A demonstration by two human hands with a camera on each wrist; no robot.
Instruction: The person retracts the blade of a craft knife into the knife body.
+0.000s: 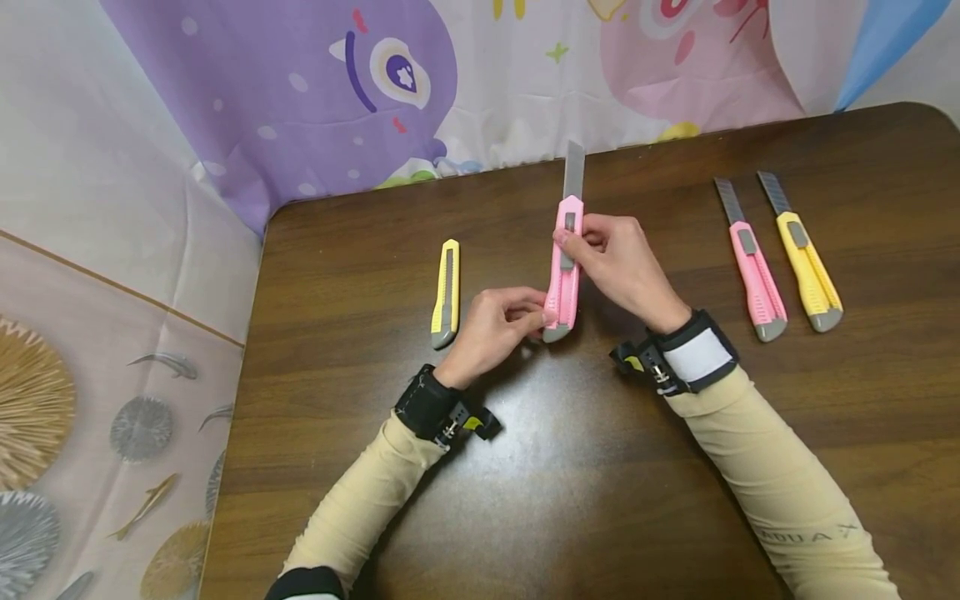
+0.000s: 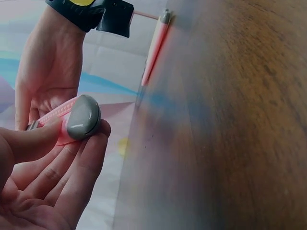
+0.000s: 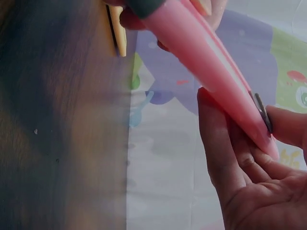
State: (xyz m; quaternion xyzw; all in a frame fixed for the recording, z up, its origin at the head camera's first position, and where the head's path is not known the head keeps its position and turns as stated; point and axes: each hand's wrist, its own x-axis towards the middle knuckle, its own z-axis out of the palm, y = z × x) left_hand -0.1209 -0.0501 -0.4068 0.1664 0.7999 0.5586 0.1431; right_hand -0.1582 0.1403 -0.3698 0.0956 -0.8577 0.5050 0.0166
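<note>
Both hands hold a pink utility knife (image 1: 562,287) above the table, its blade (image 1: 574,171) extended and pointing away toward the curtain. My left hand (image 1: 491,325) pinches the lower end by the grey end cap (image 2: 84,117), thumb on one side and fingers on the other. Higher up, my right hand (image 1: 626,258) grips the body from the right. In the right wrist view its thumb touches the grey slider (image 3: 260,111). Left of the hands lies a yellow utility knife (image 1: 447,292) with no blade showing.
On the right side of the brown table (image 1: 600,500) lie a second pink utility knife (image 1: 756,283) and another yellow one (image 1: 810,271), side by side with blades out. A patterned curtain (image 1: 517,92) hangs along the table's far edge, and another cloth (image 1: 112,292) hangs at the left.
</note>
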